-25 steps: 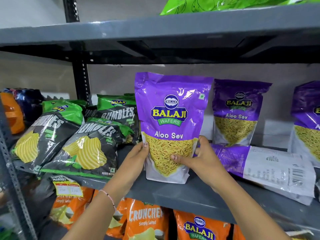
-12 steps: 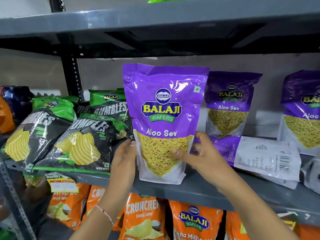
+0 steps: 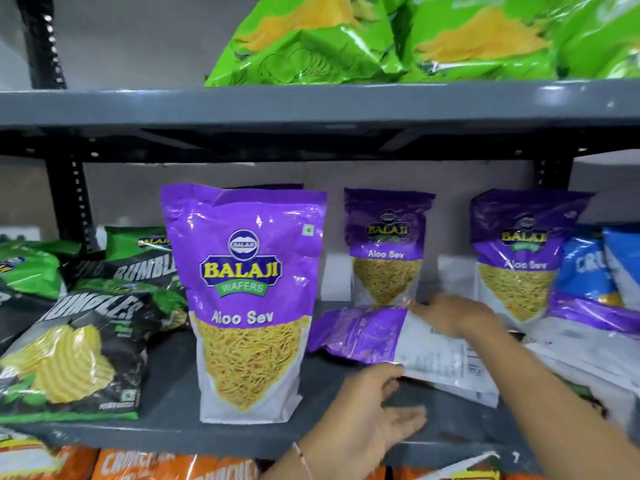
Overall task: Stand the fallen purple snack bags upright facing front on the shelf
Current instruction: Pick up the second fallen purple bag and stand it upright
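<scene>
A purple Aloo Sev bag [image 3: 246,299] stands upright, facing front, at the front of the grey shelf [image 3: 173,407], with no hand on it. To its right a fallen purple bag [image 3: 377,336] lies flat with its printed back up. My right hand [image 3: 453,315] rests on top of that bag, fingers spread. My left hand [image 3: 367,410] is open at the bag's near edge, fingertips touching it. Two more purple bags stand upright at the back: one [image 3: 386,247] in the middle, one [image 3: 519,251] further right. Another fallen purple bag [image 3: 588,317] lies at the far right.
Black-and-green Bumbles chip bags [image 3: 79,355] lean at the left. Blue bags [image 3: 595,265] stand at the far right. Green bags [image 3: 398,36] fill the shelf above, orange bags [image 3: 138,465] the shelf below. A black upright post [image 3: 72,199] stands at the back left.
Both hands let go of the upright front bag and moved right onto the fallen bag. The camera tilted up and shifted right, showing the upper shelf.
</scene>
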Demonstrator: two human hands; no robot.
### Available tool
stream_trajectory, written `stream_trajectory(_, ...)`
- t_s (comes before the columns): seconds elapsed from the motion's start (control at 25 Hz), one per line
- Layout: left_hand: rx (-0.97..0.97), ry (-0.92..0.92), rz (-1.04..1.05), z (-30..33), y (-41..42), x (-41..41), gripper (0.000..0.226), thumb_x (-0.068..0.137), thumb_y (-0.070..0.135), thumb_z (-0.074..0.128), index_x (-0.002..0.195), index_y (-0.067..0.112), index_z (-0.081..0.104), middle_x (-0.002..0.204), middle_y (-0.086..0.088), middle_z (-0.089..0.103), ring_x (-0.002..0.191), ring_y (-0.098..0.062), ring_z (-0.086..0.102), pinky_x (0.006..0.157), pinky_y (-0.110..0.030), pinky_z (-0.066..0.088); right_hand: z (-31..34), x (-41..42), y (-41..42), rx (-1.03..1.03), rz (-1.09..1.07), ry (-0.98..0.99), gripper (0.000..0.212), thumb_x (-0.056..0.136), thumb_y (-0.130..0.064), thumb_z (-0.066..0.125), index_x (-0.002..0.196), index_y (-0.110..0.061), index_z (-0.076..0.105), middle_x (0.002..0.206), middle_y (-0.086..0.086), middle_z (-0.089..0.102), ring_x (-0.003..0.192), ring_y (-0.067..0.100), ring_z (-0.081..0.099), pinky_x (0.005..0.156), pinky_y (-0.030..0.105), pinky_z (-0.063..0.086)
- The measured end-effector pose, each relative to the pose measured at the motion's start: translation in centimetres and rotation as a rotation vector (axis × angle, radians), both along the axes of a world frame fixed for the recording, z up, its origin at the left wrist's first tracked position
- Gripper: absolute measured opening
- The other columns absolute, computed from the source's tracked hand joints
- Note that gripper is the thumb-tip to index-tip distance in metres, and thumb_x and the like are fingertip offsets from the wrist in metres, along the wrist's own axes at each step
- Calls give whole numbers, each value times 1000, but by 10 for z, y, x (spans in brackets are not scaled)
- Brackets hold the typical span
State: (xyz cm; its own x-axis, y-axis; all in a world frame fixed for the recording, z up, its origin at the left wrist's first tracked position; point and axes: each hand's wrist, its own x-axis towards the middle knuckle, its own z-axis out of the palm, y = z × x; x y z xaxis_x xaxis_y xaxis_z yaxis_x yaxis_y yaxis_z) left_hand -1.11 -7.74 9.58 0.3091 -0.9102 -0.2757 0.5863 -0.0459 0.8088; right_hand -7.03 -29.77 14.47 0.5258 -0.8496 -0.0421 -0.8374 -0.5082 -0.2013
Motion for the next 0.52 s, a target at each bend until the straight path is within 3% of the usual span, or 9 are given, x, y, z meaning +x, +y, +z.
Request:
stream_trajectory(0.12, -7, -49, 39, 1, -26, -4, 14, 94, 15, 52, 102, 12, 62, 118, -15, 63, 103, -34, 57, 89, -42, 50, -3, -8, 5, -10, -8, -127, 98, 68, -91, 18, 126, -26, 65, 120, 4, 71, 109, 29, 66, 97, 44, 48)
stream_trajectory(0.24, -120, -217, 130, 11, -35, -8, 23, 88, 14, 57, 111, 16, 61, 121, -10, 70, 102, -26, 64, 92, -42, 49, -1, -21, 22, -42, -51, -467, 66, 85, -79, 36, 78, -19, 64, 73, -1, 67, 81, 25, 63, 76, 34, 45)
stream_trajectory(0.32, -237, -337, 214, 22, -39, -3, 30, 85, 7, 58, 114, 16, 58, 110, -6, 75, 101, -23, 70, 95, -46, 52, -4, -23, 30, -55, -76, -791, 59, 90, -69, 44, 63, -18, 52, 61, -1, 57, 72, 26, 58, 67, 33, 39)
stream_trajectory(0.44, -360, -600, 323, 37, -57, 16, 41, 79, -2, 58, 112, 21, 59, 104, -5, 75, 98, -23, 72, 95, -48, 54, -23, -19, 37, -16, -31, -1254, 44, 94, -52, 55, 68, -17, 46, 58, -4, 48, 55, 9, 49, 55, 29, 34)
stream_trajectory(0.52, -391, -783, 329, 37, -68, 32, 49, 79, -12, 53, 108, 28, 59, 104, 2, 74, 93, -8, 71, 90, -33, 56, -39, -17, 36, 45, 15, -1409, 29, 95, -37, 61, 86, -11, 52, 67, -4, 50, 57, -1, 48, 58, 26, 37)
